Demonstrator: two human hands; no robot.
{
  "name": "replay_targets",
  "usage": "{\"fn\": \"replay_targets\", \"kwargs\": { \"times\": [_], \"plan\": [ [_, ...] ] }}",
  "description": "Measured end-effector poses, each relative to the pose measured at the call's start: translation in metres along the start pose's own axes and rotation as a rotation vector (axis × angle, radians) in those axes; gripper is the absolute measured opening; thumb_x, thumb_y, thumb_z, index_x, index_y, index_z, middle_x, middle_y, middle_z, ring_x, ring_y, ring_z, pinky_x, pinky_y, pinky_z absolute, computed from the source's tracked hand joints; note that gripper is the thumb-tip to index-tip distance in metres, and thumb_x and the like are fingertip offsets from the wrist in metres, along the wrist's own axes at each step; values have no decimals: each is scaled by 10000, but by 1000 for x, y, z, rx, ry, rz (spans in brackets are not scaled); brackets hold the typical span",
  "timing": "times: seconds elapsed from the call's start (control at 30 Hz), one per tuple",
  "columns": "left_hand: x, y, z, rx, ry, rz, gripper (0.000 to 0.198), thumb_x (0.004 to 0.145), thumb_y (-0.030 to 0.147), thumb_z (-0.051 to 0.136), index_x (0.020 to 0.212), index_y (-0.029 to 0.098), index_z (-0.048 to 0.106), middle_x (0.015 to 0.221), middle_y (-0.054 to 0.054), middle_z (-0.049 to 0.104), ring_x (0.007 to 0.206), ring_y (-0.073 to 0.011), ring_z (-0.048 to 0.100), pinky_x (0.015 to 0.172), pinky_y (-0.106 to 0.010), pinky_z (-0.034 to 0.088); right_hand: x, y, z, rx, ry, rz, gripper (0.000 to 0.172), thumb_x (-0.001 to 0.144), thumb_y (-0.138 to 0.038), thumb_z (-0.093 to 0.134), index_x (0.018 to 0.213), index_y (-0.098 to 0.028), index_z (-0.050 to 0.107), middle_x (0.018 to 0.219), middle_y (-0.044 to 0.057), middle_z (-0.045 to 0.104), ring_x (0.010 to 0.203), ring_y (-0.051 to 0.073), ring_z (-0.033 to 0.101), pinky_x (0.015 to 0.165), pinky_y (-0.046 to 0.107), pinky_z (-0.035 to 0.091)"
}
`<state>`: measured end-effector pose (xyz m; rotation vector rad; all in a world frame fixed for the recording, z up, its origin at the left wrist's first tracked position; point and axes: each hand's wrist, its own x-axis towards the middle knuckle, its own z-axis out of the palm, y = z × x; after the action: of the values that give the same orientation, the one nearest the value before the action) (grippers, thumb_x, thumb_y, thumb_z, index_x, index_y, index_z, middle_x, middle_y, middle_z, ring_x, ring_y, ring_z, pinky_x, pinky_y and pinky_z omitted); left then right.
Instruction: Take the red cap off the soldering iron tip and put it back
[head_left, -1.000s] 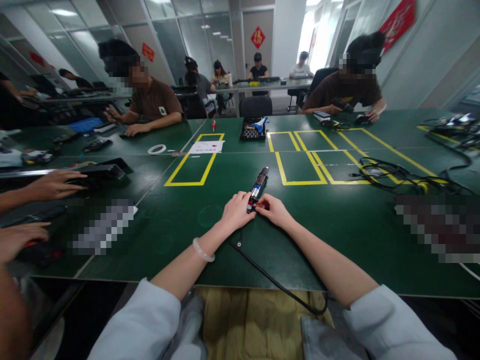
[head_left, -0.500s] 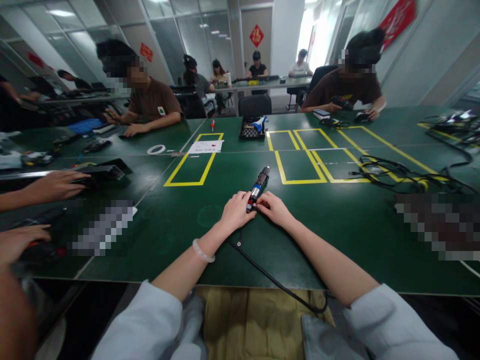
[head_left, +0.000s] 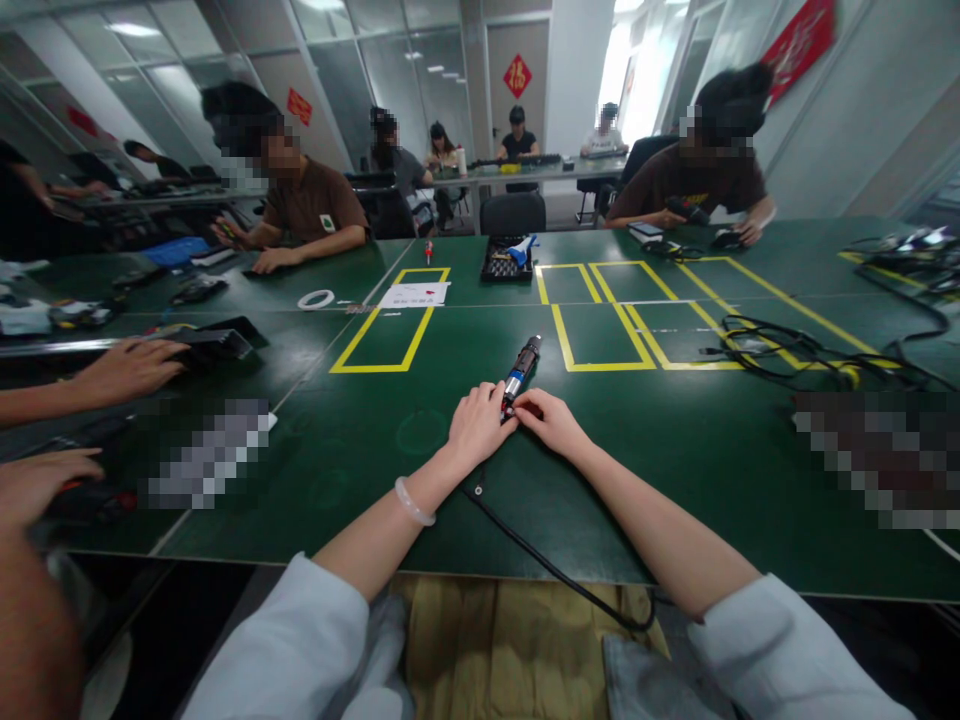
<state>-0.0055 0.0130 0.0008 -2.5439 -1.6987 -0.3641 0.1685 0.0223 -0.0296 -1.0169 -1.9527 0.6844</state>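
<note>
A black and blue pen-shaped power tool [head_left: 520, 367] lies on the green table [head_left: 360, 440], pointing away from me. Its black cord [head_left: 540, 560] runs back over the table's near edge. My left hand [head_left: 477, 425] curls over the tool's near end, fingers closed on it. My right hand [head_left: 547, 420] meets it from the right, fingertips pinching the same end. A pale bangle [head_left: 414, 502] sits on my left wrist.
Yellow tape rectangles [head_left: 600, 335] mark the table beyond the tool. A tangle of black cables [head_left: 780, 352] lies at the right, a black parts tray [head_left: 505, 258] and a white sheet [head_left: 414, 294] farther back. Other people's hands [head_left: 127, 368] work at the left; more people sit across.
My left hand has closed further over the tool's near end, hiding the red part seen before. The tool and my right hand stay almost where they were.
</note>
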Motion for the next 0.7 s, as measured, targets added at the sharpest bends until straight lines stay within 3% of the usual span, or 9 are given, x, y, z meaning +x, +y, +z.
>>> {"fn": "replay_targets", "kwargs": {
  "times": [0.17, 0.33, 0.7],
  "plan": [
    [-1, -11, -3, 31, -3, 20, 597, 886, 506, 485, 1385, 189, 401, 1213, -143, 514, 1047, -269, 515, 831, -375, 423, 1, 0, 0, 24, 17, 28, 147, 876, -255, 547, 990, -185, 607, 866, 30, 601, 713, 139, 545, 692, 273, 444],
    [-4, -37, -8, 35, -35, -39, 628, 881, 527, 484, 1406, 196, 387, 1243, -145, 507, 1081, -277, 500, 860, -370, 413, 1, 2, -2, 8, -25, 41, 122, 874, -247, 539, 944, -184, 617, 819, 23, 600, 706, 140, 544, 683, 272, 438],
    [1, -149, -19, 139, -102, -305, 652, 889, 576, 377, 1397, 168, 406, 1318, -160, 473, 1158, -324, 471, 929, -417, 396, 1, 4, -1, -51, -65, 40, 103, 871, -226, 539, 894, -189, 632, 838, 30, 613, 712, 142, 539, 682, 273, 427]
  ]
}}
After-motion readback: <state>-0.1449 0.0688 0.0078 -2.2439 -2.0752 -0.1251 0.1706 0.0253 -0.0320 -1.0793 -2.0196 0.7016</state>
